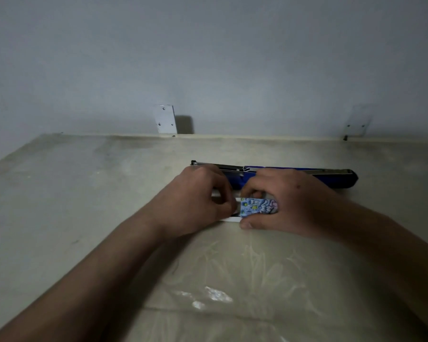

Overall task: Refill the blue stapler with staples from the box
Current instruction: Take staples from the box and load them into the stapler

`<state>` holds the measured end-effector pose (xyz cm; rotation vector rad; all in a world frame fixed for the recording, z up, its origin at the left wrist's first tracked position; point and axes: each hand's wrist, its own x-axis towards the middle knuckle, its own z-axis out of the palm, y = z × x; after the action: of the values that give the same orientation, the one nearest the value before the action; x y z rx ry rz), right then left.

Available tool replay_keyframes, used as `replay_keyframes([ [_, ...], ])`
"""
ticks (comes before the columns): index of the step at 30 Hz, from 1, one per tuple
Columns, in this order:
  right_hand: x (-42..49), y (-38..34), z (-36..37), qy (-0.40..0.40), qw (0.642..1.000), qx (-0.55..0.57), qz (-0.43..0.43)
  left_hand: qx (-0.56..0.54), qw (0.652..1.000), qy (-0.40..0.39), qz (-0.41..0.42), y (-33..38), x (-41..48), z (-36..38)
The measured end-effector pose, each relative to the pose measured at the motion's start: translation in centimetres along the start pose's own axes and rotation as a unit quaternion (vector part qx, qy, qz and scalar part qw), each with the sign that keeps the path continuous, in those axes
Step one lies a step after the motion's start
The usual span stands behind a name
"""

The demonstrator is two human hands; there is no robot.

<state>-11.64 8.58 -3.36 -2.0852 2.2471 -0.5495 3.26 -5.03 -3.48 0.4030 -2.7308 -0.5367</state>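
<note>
I see both hands just in front of the open blue stapler: right hand grips the light, crushable cardboard staple box by its sides; left hand fingers pinch its white tray.

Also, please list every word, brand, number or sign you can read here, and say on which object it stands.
None can be read.
Small staple box with a blue patterned sleeve: colourful print, too blurred to read any text.
Long blue stapler with metal rail: no marking visible.
Two metal wall brackets: only screw holes, no text.
</note>
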Motion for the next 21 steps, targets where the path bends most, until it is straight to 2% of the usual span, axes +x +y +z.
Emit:
replay_keyframes([
  [13,-0.12,-0.14,0.08,0.006,1.0,-0.011,0.002,-0.031,0.999,0.018,-0.024,-0.19,-0.01,-0.02],
  [21,-0.13,-0.45,0.35,0.078,0.997,0.018,-0.01,-0.022,0.998,0.054,-0.01,-0.25,-0.06,-0.11],
])
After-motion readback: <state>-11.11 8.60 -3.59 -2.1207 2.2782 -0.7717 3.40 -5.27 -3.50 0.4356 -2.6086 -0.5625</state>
